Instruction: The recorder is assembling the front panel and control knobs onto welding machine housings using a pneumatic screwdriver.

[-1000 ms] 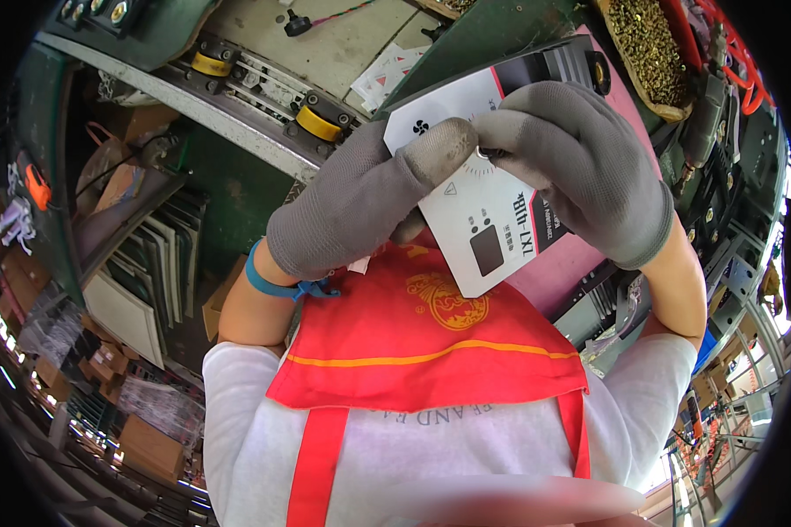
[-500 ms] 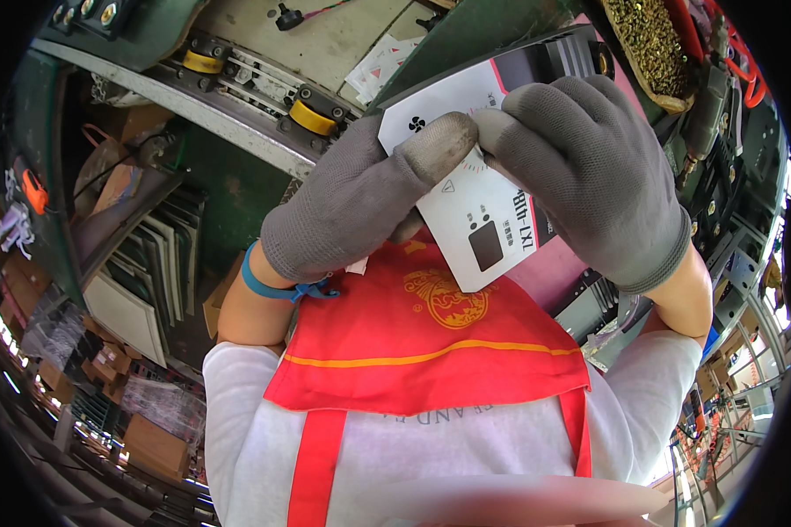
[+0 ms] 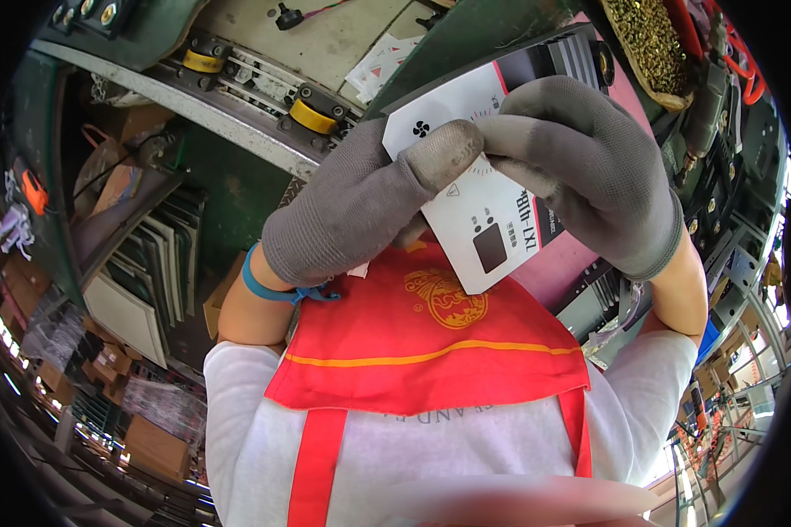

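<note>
Before red apron (image 3: 466,351), knit-gloved left fingers (image 3: 446,158) gripping angular panel (image 3: 462,221), right fingers (image 3: 520,139) pinched.

This is a factory workshop. Yellow rollers (image 3: 312,117) line a metal rail (image 3: 257,90). Small brass-coloured parts (image 3: 646,44) lie heaped; panels (image 3: 123,312) and cardboard boxes (image 3: 156,446) stand leftward.

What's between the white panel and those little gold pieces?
In the head view, a strip of pink surface and a dark green strip lie between the white panel and the gold pieces.
</note>
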The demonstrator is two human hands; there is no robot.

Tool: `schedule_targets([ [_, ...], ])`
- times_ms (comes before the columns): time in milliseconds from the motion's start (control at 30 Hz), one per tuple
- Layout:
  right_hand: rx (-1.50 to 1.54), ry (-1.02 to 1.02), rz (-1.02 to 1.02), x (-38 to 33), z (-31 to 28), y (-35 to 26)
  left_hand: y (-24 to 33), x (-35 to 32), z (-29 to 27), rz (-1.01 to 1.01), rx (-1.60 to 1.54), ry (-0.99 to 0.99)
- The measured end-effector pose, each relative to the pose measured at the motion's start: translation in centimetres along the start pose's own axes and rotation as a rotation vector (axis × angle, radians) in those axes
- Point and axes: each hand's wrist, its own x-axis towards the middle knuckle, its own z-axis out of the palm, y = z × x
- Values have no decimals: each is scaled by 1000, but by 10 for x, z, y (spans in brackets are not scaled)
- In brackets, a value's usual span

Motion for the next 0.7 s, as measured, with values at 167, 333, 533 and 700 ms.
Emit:
schedule_targets([
  [167,-93,-4,-198,5,-2,9,-2,-1,1,33,-34,12],
  [333,-218,74,-146,2,5,5,-1,0,1,51,-40,-6],
  [533,-384,110,-104,0,11,-8,-4,3,3,128,-72,-59],
  [700,-475,84,-132,2,10,-5,-13,7,6,131,-44,-26],
])
